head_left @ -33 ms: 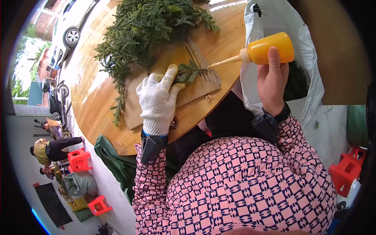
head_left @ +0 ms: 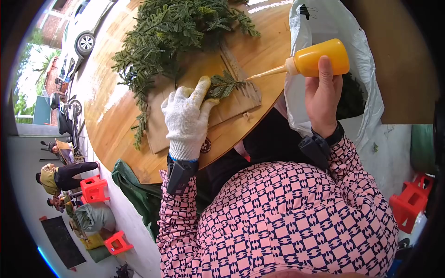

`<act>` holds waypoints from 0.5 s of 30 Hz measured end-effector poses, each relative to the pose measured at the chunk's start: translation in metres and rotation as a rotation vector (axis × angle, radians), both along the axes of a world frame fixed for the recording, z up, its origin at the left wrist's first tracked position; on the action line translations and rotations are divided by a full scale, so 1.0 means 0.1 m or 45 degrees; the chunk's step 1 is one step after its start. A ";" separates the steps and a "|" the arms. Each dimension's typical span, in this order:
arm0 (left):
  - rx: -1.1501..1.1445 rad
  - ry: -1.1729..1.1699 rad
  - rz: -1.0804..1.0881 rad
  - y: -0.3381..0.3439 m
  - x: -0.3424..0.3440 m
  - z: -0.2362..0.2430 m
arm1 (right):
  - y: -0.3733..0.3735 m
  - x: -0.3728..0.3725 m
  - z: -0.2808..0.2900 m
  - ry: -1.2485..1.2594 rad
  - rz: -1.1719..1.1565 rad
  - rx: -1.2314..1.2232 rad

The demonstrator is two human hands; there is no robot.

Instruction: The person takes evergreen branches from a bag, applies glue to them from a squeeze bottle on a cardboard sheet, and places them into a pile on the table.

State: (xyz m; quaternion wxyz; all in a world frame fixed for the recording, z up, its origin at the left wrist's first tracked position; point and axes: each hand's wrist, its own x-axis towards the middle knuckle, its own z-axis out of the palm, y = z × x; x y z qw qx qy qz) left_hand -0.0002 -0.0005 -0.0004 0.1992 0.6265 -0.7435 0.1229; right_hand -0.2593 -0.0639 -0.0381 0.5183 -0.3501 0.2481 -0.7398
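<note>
Off to the left, a white car [head_left: 95, 21] is parked, with a dark motorbike [head_left: 65, 118] near it and a brick wall [head_left: 50, 28] beyond. A person in an olive top [head_left: 48, 180] and dark trousers is near a red stool [head_left: 94, 189]; a second red stool [head_left: 118, 243] is farther along the pale floor [head_left: 118, 213]. Between the two sits a plump grey-green sack [head_left: 95, 217], a dark rectangular panel [head_left: 62, 243] behind it. Nearer in, a dark green cloth [head_left: 132, 190] lies bunched. More red stools [head_left: 410, 204] are at the far right, near a green bulky object [head_left: 422, 148].
</note>
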 end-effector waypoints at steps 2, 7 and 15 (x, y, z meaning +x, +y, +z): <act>-0.024 0.005 -0.017 -0.01 -0.01 -0.01 | 0.00 -0.04 -0.01 -0.002 -0.007 -0.018; -0.044 -0.003 0.005 0.01 0.03 0.01 | 0.00 -0.04 -0.04 -0.040 -0.018 0.020; -0.094 0.033 0.133 0.18 0.05 0.21 | 0.02 -0.16 -0.02 -0.054 -0.045 0.087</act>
